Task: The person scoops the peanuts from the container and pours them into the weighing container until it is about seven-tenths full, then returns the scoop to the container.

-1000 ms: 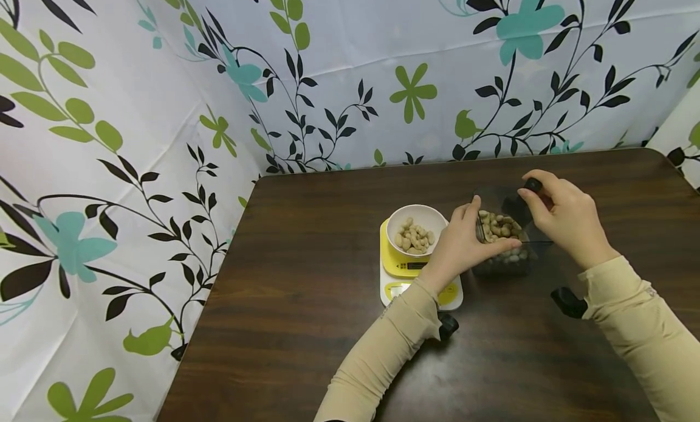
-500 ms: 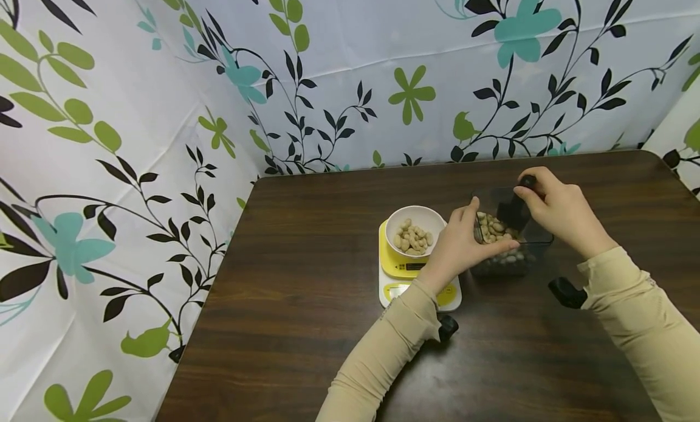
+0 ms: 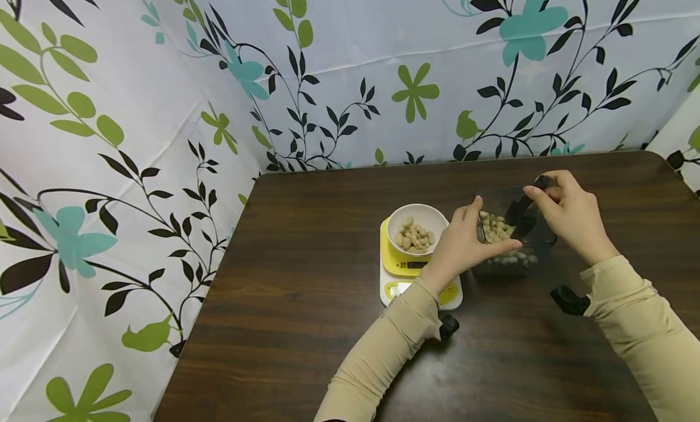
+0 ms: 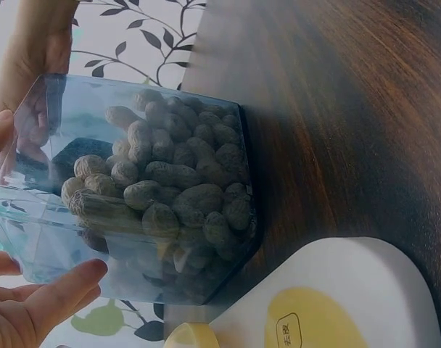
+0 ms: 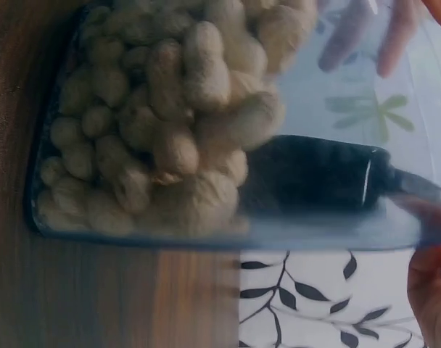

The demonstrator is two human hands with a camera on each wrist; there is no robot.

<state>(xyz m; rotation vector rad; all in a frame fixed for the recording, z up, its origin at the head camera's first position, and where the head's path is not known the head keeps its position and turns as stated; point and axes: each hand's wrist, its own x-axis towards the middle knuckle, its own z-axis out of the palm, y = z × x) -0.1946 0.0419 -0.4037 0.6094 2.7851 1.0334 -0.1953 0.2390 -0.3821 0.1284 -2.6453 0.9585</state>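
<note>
A clear plastic container full of unshelled peanuts stands on the table right of the scale. My left hand grips the container's left side near the rim, thumb along the near wall and fingers reaching toward the back. With its thumb and fingers, my right hand pinches the handle of a black scoop. The scoop slants down into the container, its dark blade against the peanuts in the right wrist view. A white bowl with some peanuts sits on the scale.
The yellow and white kitchen scale is partly covered by my left hand and forearm. Dark brown wood makes up the table. A patterned leaf-print curtain hangs behind and to the left.
My right hand has shifted slightly right with the scoop, whose handle now leans more to the right. The left hand keeps its hold on the container, and the bowl and scale stay put.
</note>
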